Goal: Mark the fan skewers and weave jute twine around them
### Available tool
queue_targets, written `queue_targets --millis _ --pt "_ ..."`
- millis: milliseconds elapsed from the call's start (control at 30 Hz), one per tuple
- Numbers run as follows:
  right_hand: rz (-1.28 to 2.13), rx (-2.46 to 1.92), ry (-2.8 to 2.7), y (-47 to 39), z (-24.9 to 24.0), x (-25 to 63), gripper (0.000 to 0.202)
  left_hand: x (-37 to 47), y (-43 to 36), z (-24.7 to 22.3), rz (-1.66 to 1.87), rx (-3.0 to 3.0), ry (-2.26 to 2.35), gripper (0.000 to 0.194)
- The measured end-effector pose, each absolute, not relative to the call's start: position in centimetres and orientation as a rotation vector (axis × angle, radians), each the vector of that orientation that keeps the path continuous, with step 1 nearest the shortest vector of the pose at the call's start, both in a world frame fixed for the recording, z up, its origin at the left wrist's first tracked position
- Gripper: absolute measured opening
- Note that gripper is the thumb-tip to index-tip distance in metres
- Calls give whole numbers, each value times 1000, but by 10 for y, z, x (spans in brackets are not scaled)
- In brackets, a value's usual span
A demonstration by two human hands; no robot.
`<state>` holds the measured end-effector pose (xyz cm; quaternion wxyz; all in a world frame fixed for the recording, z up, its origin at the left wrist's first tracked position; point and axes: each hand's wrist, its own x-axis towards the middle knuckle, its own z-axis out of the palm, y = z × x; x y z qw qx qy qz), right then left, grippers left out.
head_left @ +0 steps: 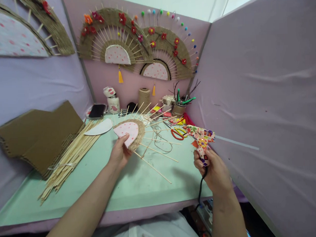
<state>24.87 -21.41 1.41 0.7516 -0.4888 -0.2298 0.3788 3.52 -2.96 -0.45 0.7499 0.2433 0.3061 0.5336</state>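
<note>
My left hand [120,151] grips a half-round fan [129,130] by its lower edge, thumb on the pink-dotted white cloth. Twine wraps the fan's curved rim, and thin wooden sticks radiate from it to the right and away from me. A loose length of twine [162,140] trails by the sticks. In my right hand [213,168] is a flower-patterned glue gun [201,141], held upright by its handle with the nozzle pointing left. A black cord [201,186] runs down from the handle. The nozzle stays apart from the fan.
Left on the green table [124,194] lie a bundle of sticks [68,159], white paper [99,127] and cardboard [41,133]. Behind stand a phone [97,111], a jar [113,104], a twine spool [144,97] and a tool pot [178,110]. Orange-handled scissors [177,134] lie nearby. Finished fans [113,16] hang behind.
</note>
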Motion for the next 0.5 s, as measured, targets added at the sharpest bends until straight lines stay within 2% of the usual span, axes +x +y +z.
queue_targets --millis 500 --pt "801 -971 -621 -218 -2 234 17 34 -32 -12 1069 587 575 40"
